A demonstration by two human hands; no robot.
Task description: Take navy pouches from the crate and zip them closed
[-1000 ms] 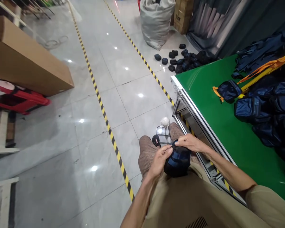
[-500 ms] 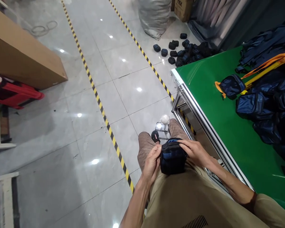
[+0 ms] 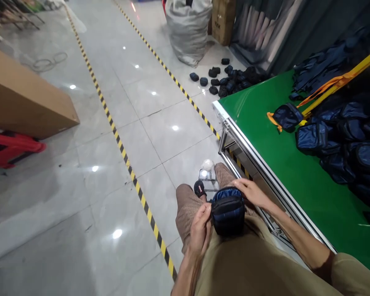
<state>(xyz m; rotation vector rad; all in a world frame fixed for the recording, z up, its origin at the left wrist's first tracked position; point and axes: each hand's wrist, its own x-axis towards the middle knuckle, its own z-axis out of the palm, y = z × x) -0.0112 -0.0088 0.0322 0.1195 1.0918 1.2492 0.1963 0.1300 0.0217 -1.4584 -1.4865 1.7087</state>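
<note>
Over my lap I hold a small black and dark blue pouch [image 3: 228, 216], its top open so that the bright blue lining shows. My left hand [image 3: 201, 224] pinches the pouch's left side between thumb and fingers. At the upper right rim my right hand [image 3: 249, 191] grips the edge, with the thumb near the opening. Part of the right fingers is hidden behind the pouch.
A green-topped table [image 3: 253, 102] on my right bears several dark blue bags [image 3: 314, 135] and a yellow pole [image 3: 342, 86]. Small pouches [image 3: 231, 80] lie heaped on the floor beyond it, near a grey sack [image 3: 188, 33]. A cardboard box [image 3: 27, 94] stands at left.
The pouch's top has opened wider, showing more blue lining. My right hand has shifted to its upper right rim, and the head view has tilted up slightly.
</note>
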